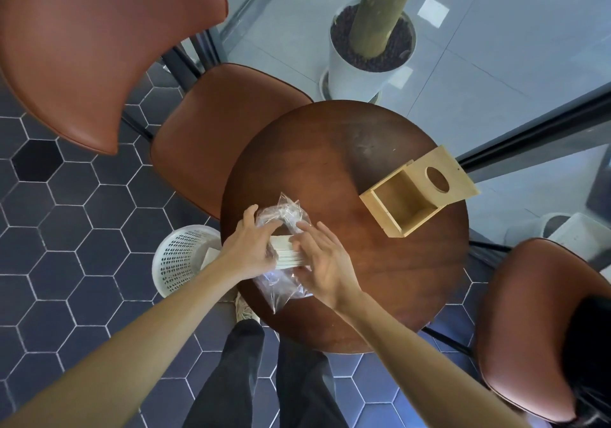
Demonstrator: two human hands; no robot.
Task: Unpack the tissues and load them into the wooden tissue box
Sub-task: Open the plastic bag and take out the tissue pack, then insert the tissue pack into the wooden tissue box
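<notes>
Fingers of the left hand (248, 251) and right hand (322, 265) curl around a pale stack of tissues (287, 251) half inside crinkled clear plastic wrap (280, 217); unwrapping is underway, the open wooden tissue box (417, 192) waiting across the round brown table (347, 149).

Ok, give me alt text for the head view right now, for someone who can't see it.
Both hands, left hand and right hand, grip a tissue stack half out of its clear plastic wrapper on a round wooden table. The wooden tissue box lies open and empty to the right; a white basket stands on the floor to the left.
</notes>
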